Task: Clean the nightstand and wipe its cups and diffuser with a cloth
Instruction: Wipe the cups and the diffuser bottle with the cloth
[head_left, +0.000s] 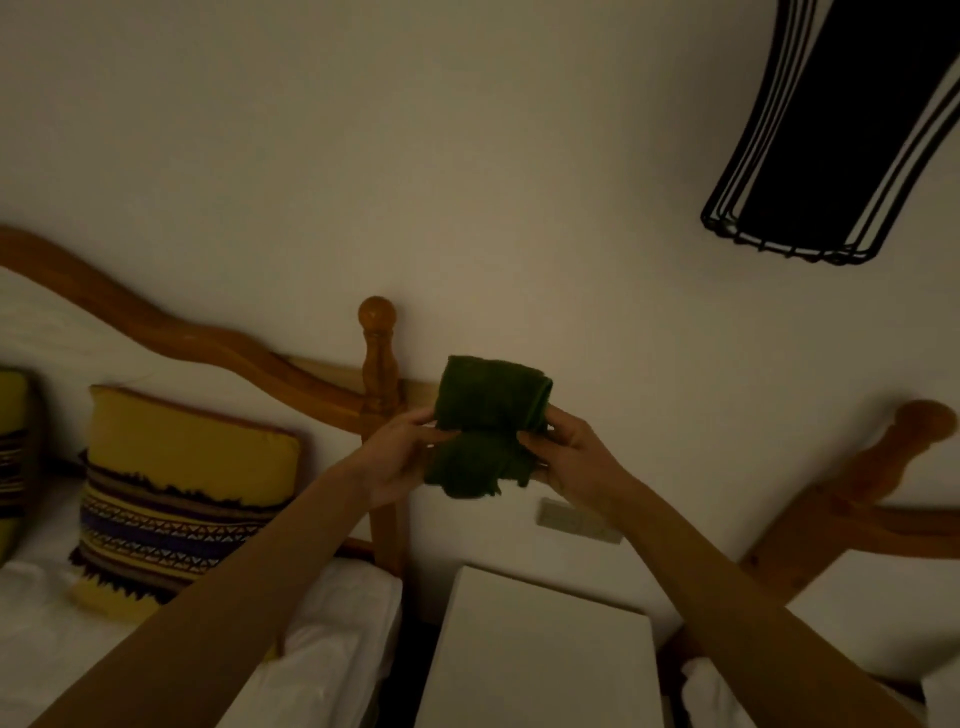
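We stand in a dim room and take the white nightstand (540, 654) as our landmark; its flat top is low in the middle of the view. The biggest thing is the pale wall (363, 156) behind the nightstand. To the left of the nightstand is a bed (322, 639) with white sheets and a curved wooden headboard (171, 332); its round-topped post (378, 364) rises just beside the nightstand's far left corner. On that bed, further left of the nightstand, a yellow pillow (182, 483) with a dark patterned band leans upright. To the right of the nightstand we see a second bed (810, 691) with a wooden frame (852, 483). High above the nightstand and to the right hangs a black wire lamp (831, 130). On the wall just behind the nightstand is a small pale plate (579, 519), blurred.

Above the nightstand, not touching it, we hold a dark green cloth (485, 426), folded. Our left hand (400, 457) pinches its left edge, and our right hand (566, 452) grips its right side with curled fingers.
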